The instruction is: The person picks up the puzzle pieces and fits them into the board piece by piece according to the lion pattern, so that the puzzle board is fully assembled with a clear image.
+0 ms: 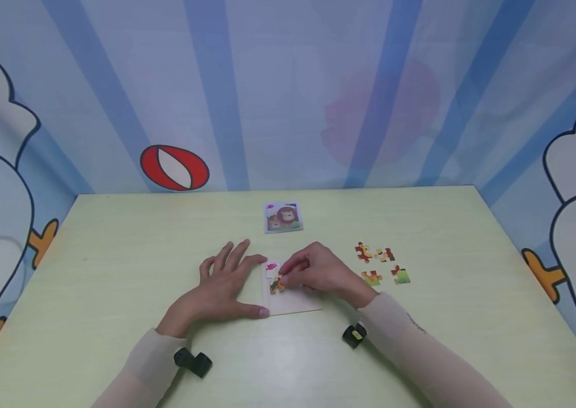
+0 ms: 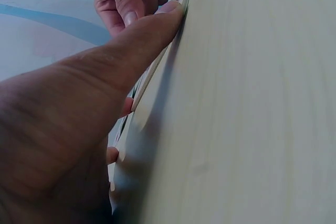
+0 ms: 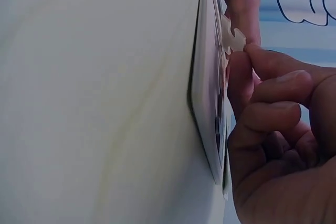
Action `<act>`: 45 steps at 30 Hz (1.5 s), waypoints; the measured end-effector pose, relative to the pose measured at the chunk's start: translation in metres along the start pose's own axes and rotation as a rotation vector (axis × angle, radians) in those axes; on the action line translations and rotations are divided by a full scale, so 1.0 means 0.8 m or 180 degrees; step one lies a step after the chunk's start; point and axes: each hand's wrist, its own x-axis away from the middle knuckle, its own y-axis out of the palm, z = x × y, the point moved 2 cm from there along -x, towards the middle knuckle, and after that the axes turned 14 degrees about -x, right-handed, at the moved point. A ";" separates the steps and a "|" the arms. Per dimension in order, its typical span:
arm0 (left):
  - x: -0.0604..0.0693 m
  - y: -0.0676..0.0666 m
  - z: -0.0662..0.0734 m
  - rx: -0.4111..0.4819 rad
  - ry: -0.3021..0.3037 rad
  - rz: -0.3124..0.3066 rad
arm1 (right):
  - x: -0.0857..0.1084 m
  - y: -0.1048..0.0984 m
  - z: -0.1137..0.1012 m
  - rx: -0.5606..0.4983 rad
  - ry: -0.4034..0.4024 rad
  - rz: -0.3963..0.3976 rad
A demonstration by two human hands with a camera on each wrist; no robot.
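A white square puzzle board lies on the table in front of the person. My left hand spreads its fingers at the board's left side; thumb and index finger touch its edge near two corners. My right hand is over the board, and in the right wrist view its thumb and index finger pinch a jigsaw piece, tilted up with its pale side showing. On the board's upper left I see a piece with a pink shape. Orange and green print shows just below it, partly covered by the right fingertips.
Several loose jigsaw pieces lie to the right of the board. Behind the board is a small square picture of a lion. The pale table meets a blue striped backdrop at its far edge.
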 end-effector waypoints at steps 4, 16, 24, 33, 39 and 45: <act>0.001 0.000 0.001 0.0044 0.0027 0.0034 | -0.002 0.005 -0.001 0.0143 -0.0022 0.0042; 0.000 -0.001 0.001 -0.0040 0.0015 0.0009 | 0.001 0.011 -0.006 0.0540 -0.0123 0.0203; 0.001 -0.001 0.001 0.0025 0.0069 0.0073 | -0.001 0.017 -0.006 0.0751 -0.0205 0.0266; -0.001 0.000 0.001 0.0032 0.0051 0.0070 | -0.001 0.019 -0.007 0.0721 -0.0094 0.0304; 0.001 -0.004 0.003 -0.0039 -0.0008 0.0007 | -0.001 0.021 -0.007 0.0675 -0.0105 0.0312; 0.002 -0.003 0.002 -0.0028 -0.0005 0.0010 | -0.002 0.020 -0.005 0.0629 -0.0098 0.0277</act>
